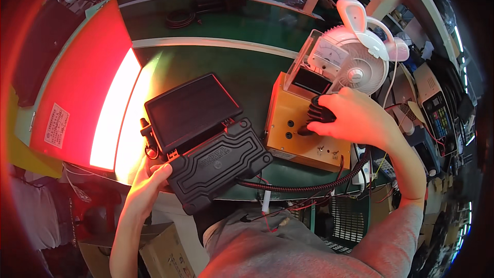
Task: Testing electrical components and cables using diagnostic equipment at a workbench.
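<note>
My left hand (149,180) is closed on the lower left edge of a black plastic case (218,164), with the thumb on top and the other fingers partly hidden. The case has a ribbed back and a hinged flat black panel (193,110) raised along its far side. A ribbed black cable (309,188) leaves the case and curves right. Over the top of an orange test box (280,146), my right hand (355,116) grips a black plug (319,112). A clear-covered dial meter (329,54) stands at the back of the box.
A white fan (355,62) stands behind the meter. At left, a board (77,92) glows red and white. Thin wires and a white connector (266,201) hang at the near edge of the green bench (231,67). A cardboard box (167,252) sits below left.
</note>
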`<state>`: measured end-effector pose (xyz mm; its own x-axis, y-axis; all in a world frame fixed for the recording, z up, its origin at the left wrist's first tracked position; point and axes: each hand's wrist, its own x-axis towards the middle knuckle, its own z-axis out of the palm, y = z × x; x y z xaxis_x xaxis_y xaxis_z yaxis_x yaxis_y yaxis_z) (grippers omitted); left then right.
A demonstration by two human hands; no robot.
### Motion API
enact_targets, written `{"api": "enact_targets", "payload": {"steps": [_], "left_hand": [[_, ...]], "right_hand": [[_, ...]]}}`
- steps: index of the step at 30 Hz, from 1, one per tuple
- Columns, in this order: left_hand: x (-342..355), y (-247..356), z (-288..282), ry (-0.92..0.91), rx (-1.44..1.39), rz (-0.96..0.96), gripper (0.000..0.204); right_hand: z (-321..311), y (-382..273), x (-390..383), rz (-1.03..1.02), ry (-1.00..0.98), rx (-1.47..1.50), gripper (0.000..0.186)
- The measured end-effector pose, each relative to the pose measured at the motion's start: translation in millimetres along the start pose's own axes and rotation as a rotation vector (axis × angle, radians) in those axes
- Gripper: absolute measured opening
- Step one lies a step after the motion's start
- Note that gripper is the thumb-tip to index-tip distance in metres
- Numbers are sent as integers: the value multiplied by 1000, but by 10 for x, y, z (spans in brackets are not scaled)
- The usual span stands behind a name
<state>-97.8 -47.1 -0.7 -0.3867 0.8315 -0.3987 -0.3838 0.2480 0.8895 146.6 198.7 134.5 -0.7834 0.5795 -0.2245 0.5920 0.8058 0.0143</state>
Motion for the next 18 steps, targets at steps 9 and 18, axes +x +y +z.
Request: {"api": "enact_targets", "payload": {"steps": [9,18], "left_hand": [[10,-210,104,131,-149,123,58],[-44,-19,-29,176,492,96,42]], "right_hand": [[-29,-111,152,-125,-54,-61,40],[18,-194,392,-328,-38,-141,37]]}}
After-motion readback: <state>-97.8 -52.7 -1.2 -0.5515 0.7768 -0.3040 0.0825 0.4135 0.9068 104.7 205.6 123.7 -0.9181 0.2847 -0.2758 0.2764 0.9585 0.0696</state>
